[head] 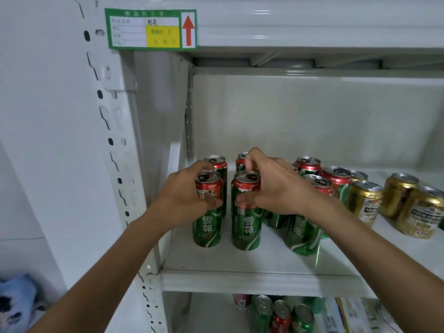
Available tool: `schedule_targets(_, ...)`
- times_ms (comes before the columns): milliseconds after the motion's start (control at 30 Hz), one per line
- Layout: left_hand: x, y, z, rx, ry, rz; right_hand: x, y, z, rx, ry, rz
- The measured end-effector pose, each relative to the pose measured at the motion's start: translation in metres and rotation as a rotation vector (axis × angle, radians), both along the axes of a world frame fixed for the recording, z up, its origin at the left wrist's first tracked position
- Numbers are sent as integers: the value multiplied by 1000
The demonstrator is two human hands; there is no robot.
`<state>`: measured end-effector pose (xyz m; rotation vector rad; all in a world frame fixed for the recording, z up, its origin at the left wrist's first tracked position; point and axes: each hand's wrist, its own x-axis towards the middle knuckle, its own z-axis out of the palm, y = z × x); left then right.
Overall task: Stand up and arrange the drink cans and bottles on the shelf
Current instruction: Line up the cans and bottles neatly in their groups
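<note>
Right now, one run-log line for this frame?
left hand: grips front-left green can | right hand: grips next green can | both upright | gold cans: right, untouched

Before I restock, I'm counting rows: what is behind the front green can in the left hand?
Behind the left-hand can stands one more upright green can, its top showing. The left hand and front can cover its body, so anything farther back is hidden.

Shop or stockroom: white slotted metal shelving (240, 281), green price/stock label (151, 28) with red arrow at 11 o'clock, branded drink cans (245, 212) in rows, more at 6 o'clock.
</note>
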<state>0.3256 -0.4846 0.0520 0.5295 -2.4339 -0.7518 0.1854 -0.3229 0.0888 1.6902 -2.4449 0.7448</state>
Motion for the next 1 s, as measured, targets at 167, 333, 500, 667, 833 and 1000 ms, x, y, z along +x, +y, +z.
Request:
schedule_targets(167, -4, -6, -2, 7, 35, -5, 0, -19, -5, -31, -11, 64)
schedule_targets(333, -7, -10, -5, 37, 36, -39, -2, -21, -11, -57, -7, 48)
schedule_targets(500, -9, -14, -5, 84, -7, -87, -3, -21, -13, -16, -31, 64)
schedule_targets(667, -12, 0, 3, -131, 170, 35, -22, 38, 11, -33, 14, 18)
schedule_targets(833, -24, 21, 19, -490, 291, -139, -57, 92, 16, 171, 363, -215)
schedule_targets(1000, -44, 22, 11, -621, -50, -138, -54, 97, -5, 248, 463, -262)
